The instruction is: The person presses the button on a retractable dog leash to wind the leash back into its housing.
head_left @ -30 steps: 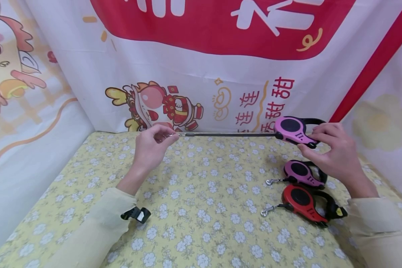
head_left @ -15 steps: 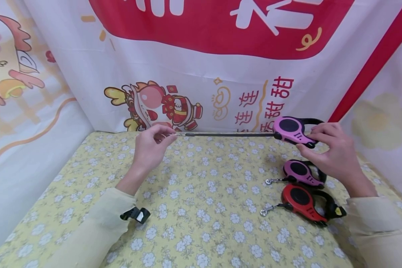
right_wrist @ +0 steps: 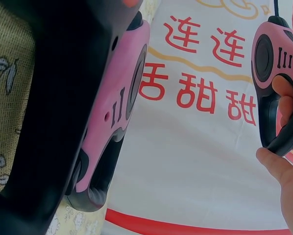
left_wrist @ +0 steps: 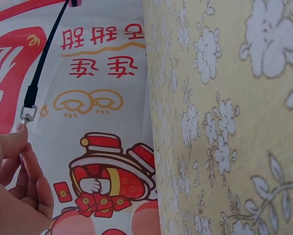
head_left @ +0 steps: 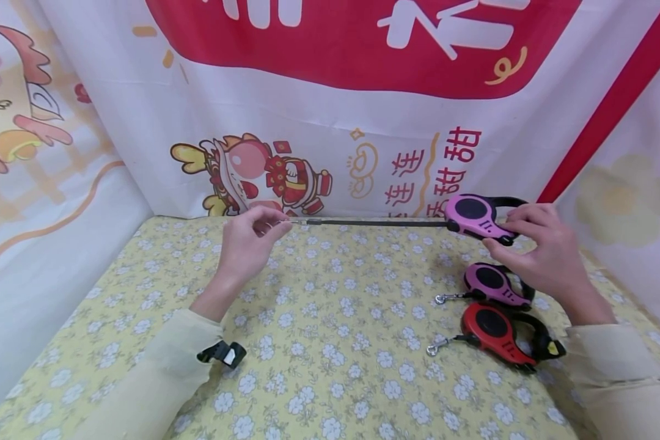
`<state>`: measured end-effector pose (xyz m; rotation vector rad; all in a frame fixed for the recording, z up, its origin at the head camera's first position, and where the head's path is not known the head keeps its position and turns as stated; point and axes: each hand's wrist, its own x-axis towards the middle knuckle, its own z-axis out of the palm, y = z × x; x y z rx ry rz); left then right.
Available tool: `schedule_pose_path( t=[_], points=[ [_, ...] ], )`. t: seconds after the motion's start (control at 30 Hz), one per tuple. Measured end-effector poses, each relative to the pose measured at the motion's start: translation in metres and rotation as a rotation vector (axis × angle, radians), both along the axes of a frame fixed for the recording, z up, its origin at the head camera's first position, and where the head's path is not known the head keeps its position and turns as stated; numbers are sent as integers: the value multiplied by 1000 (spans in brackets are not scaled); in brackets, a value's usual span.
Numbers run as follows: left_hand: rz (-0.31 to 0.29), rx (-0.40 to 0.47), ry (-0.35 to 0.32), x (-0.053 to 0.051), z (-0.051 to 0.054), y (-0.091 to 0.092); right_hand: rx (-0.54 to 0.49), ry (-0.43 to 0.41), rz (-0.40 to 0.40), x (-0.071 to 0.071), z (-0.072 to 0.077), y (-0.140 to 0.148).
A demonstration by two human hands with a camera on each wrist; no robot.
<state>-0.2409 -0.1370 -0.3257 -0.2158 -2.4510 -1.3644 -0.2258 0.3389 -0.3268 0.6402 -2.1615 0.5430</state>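
My left hand (head_left: 247,244) pinches the metal clip (left_wrist: 28,114) of a retractable dog leash between thumb and fingers. Most of the clip is hidden in the head view. From it the black strap (head_left: 379,223) runs straight and level to the pink leash case (head_left: 469,209). That case is held by my right hand (head_left: 547,256), whose fingers curl round the black handle in the right wrist view. Below it, a second pink retractable leash (head_left: 491,278) lies on the table. A red retractable leash (head_left: 488,322) lies nearer me, touching or almost touching the second pink one.
Silver clips (head_left: 436,347) of the two lying leashes point left on the flowered tablecloth (head_left: 330,342). Behind the table hangs a white printed cloth (head_left: 341,110). More cloth (head_left: 60,263) closes the left side. A black band (head_left: 222,353) is on my left sleeve.
My right hand has moved slightly left and down with the pink leash case, so the stretch of strap showing is a little shorter. My left hand stays almost still.
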Motion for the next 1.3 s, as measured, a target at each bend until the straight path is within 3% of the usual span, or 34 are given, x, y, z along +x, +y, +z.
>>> schedule_pose_path(
  t=[1.3],
  points=[
    [-42, 11, -6, 0, 1, 1, 28, -12, -11, 1, 1, -4]
  ],
)
